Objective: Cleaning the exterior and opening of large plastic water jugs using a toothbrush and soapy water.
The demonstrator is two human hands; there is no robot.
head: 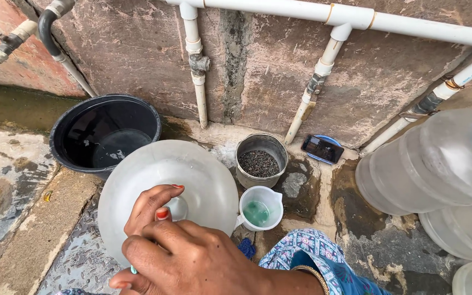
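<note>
My right hand (184,257) reaches in from the lower right, wearing a patterned blue sleeve and a bangle. Its fingers are curled over the mouth (178,208) of a large clear water jug (206,177) that lies with its top toward me. A small teal thing (133,269) peeks out beside the thumb, pinched in the closed fingers; what it is I cannot tell. My left hand is out of view.
A black bucket (69,145) holding a little water stands behind the jug on the left. A metal pot (261,141) of dark grains and a white cup (275,198) of green liquid sit on the right. A phone (322,148) leans at the wall below white pipes (195,65). More clear jugs (438,164) lie at the right.
</note>
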